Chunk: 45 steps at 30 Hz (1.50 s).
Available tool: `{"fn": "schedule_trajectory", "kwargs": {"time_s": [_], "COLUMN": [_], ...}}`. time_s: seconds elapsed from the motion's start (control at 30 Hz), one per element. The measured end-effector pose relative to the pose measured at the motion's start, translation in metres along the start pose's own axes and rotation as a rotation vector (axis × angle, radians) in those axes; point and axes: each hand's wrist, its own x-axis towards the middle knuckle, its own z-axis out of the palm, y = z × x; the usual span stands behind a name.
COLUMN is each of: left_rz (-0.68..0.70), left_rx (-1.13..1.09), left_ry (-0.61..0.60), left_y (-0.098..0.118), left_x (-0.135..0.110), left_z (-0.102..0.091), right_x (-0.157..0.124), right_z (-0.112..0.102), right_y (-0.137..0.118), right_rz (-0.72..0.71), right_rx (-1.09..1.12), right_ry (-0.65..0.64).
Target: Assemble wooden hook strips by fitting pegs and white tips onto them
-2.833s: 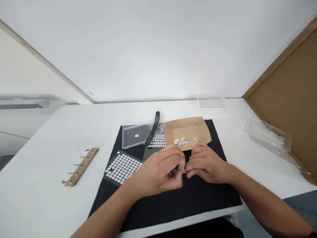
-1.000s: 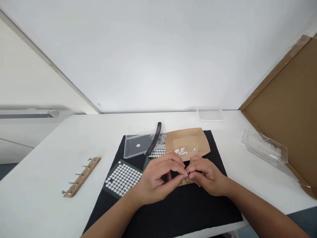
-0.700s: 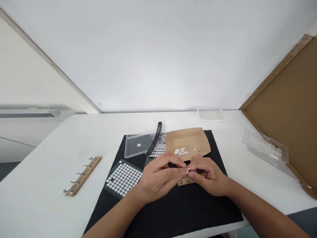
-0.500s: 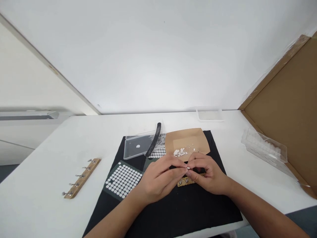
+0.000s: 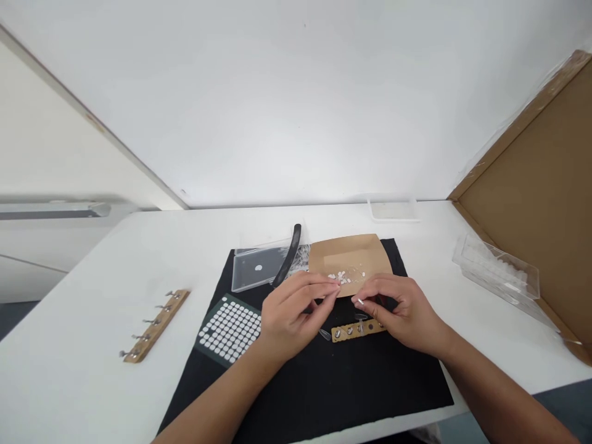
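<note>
My left hand is closed in a pinch, its fingertips at the front edge of the brown paper tray. Whether anything sits between them I cannot make out. Small white scraps lie in the tray just beyond those fingertips. Thumb and fingers of my right hand pinch a small shiny whitish piece. Below it, a wooden strip with metal holders rests on the black cloth, partly covered by my right hand. Clear nail tips lie beside and over the strip.
A sheet of white adhesive dots lies at left. Behind it are a clear case and a black curved nail file. Another wooden strip with metal pegs stands far left. A clear box sits right, near cardboard.
My hands were together over a small piece and have come apart. The left moved up and left to the tray's edge; the right keeps a small piece. The wooden strip shows more.
</note>
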Motion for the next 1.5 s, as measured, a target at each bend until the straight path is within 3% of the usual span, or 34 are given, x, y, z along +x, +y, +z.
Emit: {"fn": "schedule_trajectory", "kwargs": {"time_s": [0.1, 0.2, 0.33, 0.53, 0.7, 0.8, 0.93, 1.07, 1.5], "left_rz": [-0.011, 0.011, 0.027, -0.005, -0.048, -0.038, 0.06, 0.176, 0.17], "left_rx": [0.153, 0.268, 0.327, 0.386, 0.383, 0.273, 0.086, 0.047, 0.143], "left_ry": [0.002, -0.038, -0.09, -0.193, -0.181, -0.162, -0.327, -0.504, -0.677], "left_y": [-0.009, -0.022, -0.031, -0.033, -0.034, -0.027, -0.015, -0.011, -0.008], "left_x": [-0.005, -0.01, -0.012, -0.015, -0.017, -0.012, -0.006, -0.012, -0.024], "left_z": [0.004, 0.008, 0.01, 0.011, 0.009, 0.005, 0.001, 0.004, 0.014], "right_x": [-0.016, -0.041, -0.066, -0.068, -0.068, -0.068, -0.066, -0.065, -0.068], "right_z": [-0.002, 0.005, 0.019, 0.019, 0.017, 0.018, 0.02, 0.022, 0.017], "right_y": [0.003, 0.012, 0.024, 0.034, 0.035, 0.036, 0.04, 0.043, 0.043], "right_rz": [0.051, -0.007, -0.042, -0.052, 0.0, 0.045, 0.013, 0.03, 0.176], "right_rx": [-0.037, -0.062, -0.074, -0.033, -0.064, -0.084, -0.177, -0.255, -0.235], "right_ry": [-0.049, -0.014, 0.17, 0.291, 0.261, 0.248, 0.213, 0.177, 0.037]}}
